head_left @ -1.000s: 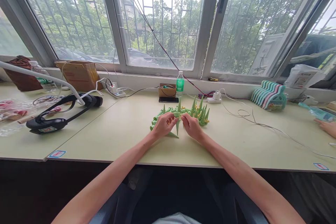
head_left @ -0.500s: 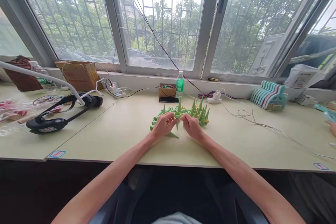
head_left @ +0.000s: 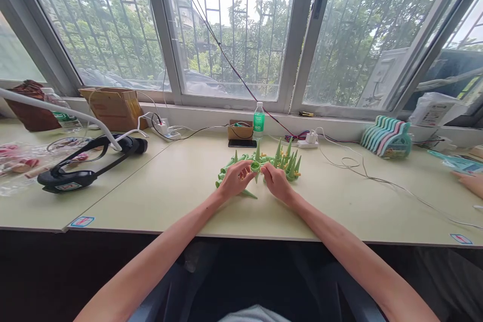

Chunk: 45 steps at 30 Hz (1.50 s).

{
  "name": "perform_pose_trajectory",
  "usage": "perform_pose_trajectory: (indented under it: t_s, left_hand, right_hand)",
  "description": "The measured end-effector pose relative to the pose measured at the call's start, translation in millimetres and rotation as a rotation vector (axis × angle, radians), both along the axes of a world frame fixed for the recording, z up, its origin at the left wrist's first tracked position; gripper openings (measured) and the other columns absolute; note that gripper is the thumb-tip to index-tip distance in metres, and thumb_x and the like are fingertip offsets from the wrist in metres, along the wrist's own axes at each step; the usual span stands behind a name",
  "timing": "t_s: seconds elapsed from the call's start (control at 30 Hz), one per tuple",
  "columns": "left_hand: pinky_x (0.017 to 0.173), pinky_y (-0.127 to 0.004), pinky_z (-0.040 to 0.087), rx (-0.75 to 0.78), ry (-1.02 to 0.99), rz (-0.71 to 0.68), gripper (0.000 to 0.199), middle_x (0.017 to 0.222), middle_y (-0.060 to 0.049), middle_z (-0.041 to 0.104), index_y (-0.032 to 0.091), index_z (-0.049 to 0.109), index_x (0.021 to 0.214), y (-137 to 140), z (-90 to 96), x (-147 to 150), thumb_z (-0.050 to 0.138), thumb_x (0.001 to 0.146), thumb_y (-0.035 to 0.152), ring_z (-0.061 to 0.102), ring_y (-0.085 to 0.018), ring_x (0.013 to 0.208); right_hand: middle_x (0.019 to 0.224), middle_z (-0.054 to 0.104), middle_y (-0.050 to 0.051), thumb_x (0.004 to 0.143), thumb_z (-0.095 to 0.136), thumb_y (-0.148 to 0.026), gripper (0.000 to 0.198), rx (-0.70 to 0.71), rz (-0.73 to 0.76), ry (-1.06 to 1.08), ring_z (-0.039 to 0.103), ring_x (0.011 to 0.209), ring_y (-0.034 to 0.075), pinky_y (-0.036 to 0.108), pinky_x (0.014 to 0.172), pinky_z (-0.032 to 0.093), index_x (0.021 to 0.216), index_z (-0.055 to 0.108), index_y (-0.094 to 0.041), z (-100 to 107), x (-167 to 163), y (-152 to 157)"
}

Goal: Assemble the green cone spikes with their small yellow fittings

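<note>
Between thumb and fingers my left hand [head_left: 237, 179] grips a green plastic plant watering spike [head_left: 255, 166], its round hollow mouth facing me and its point downward. My right hand [head_left: 277, 181] is closed in a pinch right beside the spike's rim; what its fingertips hold is too small to make out. Beyond and left of my hands lie several loose green spikes [head_left: 222, 177]. To the right, more spikes with small yellow parts [head_left: 290, 163] stand points up in a cluster. One spike [head_left: 249, 193] rests on the table under my left hand.
Behind the spikes are a black phone [head_left: 242, 143], a small cardboard box [head_left: 240, 132] and a green-labelled bottle [head_left: 258, 119]. A black headset [head_left: 68, 178] lies left. White cables [head_left: 362, 171] and a rack of pastel hangers [head_left: 387, 137] are right. Another person's hand [head_left: 470, 181] shows at the right edge.
The held spike has tipped so its mouth faces me more and its inside shows. My hands have barely moved. At the far right, the other person's hand has come further into view.
</note>
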<state>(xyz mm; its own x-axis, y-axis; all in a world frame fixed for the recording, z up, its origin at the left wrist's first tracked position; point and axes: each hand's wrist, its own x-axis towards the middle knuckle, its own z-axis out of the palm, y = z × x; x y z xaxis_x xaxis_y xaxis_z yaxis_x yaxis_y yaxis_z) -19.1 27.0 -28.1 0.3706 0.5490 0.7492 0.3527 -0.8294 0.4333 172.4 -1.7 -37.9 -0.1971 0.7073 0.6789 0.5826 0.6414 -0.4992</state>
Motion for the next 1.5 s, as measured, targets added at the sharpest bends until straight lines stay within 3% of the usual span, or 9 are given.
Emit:
perform_pose_trajectory:
  t_s: [1.13,1.5]
  left_hand:
    - [0.051,-0.019,0.045,-0.064,0.033,0.018,0.025,0.066,0.004,0.059,0.021,0.055,0.114,-5.1,2.4,0.8,0.059,0.091,0.029,0.056,-0.010,0.054]
    - [0.052,-0.019,0.045,-0.057,0.014,0.046,0.019,0.066,0.005,0.060,0.022,0.053,0.109,-3.6,1.9,1.3,0.057,0.090,0.025,0.055,-0.010,0.054]
  right_hand:
    - [0.063,0.051,-0.002,0.103,0.036,-0.040,0.033,-0.020,0.030,-0.023,0.042,0.053,0.012,0.023,0.055,0.033,0.082,0.054,-0.021,-1.5,-1.0,-0.4]
    - [0.061,0.055,-0.003,0.102,0.041,-0.039,0.025,-0.020,0.023,-0.044,0.047,0.052,0.013,0.022,0.056,0.035,0.096,0.058,-0.021,-3.8,-2.6,0.2]
